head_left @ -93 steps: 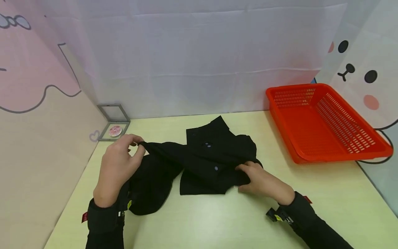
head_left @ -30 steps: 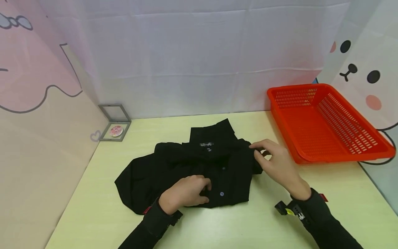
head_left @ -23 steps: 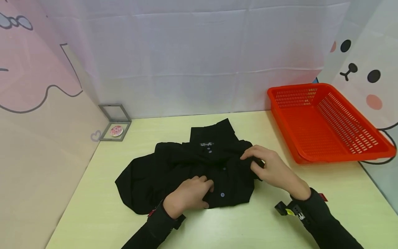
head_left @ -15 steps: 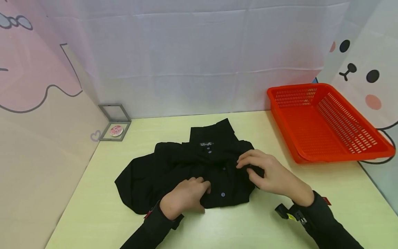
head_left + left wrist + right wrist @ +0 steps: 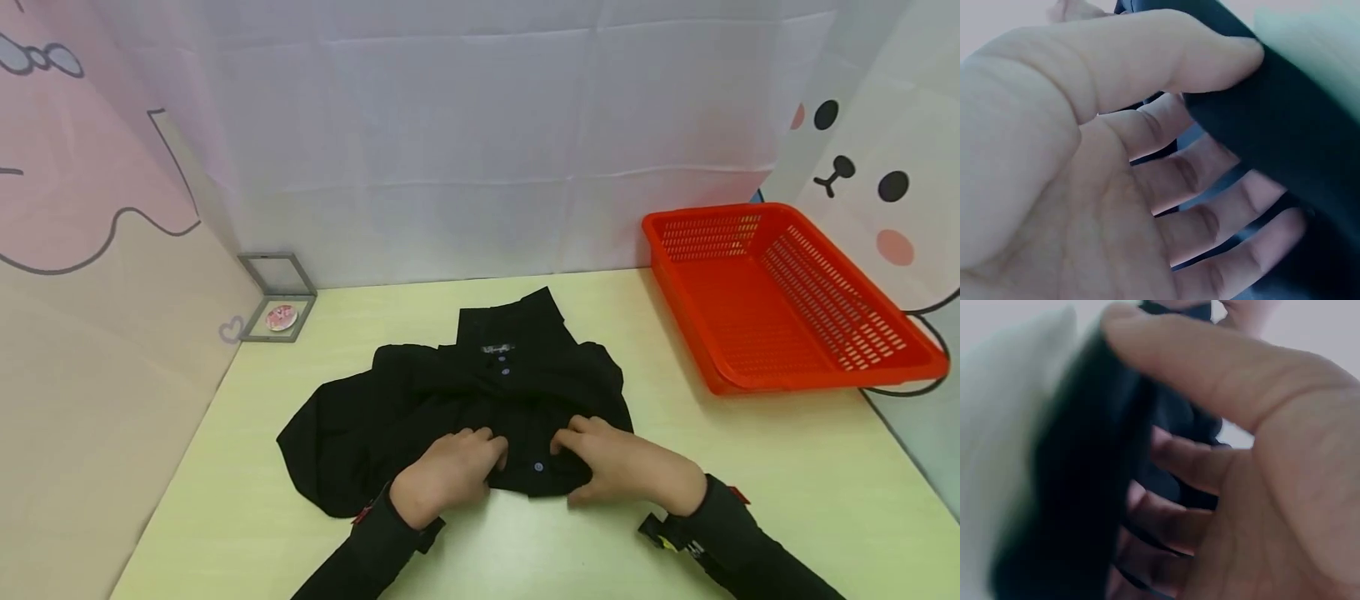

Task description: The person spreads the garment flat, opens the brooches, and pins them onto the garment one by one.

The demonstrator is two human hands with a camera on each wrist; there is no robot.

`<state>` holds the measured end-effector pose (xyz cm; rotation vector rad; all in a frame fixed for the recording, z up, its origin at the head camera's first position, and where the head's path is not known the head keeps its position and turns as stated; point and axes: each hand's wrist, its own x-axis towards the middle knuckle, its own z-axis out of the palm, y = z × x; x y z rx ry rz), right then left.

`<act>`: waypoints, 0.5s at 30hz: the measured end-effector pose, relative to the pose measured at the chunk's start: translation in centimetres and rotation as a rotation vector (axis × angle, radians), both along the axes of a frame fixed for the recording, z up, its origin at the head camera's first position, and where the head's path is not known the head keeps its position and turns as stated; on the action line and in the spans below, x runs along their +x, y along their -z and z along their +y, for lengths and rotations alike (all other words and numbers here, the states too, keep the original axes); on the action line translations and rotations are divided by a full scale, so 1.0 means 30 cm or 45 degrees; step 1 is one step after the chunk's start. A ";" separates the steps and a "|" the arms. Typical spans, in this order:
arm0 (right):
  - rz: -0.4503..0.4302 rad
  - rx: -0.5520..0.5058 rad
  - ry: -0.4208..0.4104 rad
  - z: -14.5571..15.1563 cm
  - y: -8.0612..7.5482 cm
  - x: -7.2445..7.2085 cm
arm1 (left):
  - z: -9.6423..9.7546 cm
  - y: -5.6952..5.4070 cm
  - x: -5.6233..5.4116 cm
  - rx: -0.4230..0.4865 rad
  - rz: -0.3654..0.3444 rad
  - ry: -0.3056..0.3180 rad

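A black button-up shirt lies bunched on the table, its collar at the far side and small buttons down the front. At the shirt's near edge, my left hand grips the cloth, thumb on one side and curled fingers on the other; the left wrist view shows the black fabric between them. To the right, my right hand grips the same near edge. In the right wrist view its thumb lies over a fold of black fabric, with fingertips partly hidden behind it.
A red plastic basket with slotted sides stands at the right of the table. In the back left corner sits an open grey frame-like case holding a round pink piece. A white cloth wall closes off the back.
The shirt has been spread and drawn together. My left hand moved from the left sleeve to the near edge; my right hand came down from the right shoulder to that edge and grips it.
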<state>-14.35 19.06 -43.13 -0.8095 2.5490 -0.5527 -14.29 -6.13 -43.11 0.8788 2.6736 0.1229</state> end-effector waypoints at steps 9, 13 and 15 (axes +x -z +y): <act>0.109 -0.135 -0.077 0.010 -0.030 -0.015 | -0.048 -0.063 -0.022 0.140 -0.218 -0.006; 0.071 -0.301 -0.130 0.060 -0.086 -0.031 | -0.099 -0.117 -0.041 0.305 -0.318 0.037; 0.062 -0.356 -0.123 0.083 -0.110 -0.035 | -0.130 -0.141 -0.050 0.378 -0.360 0.064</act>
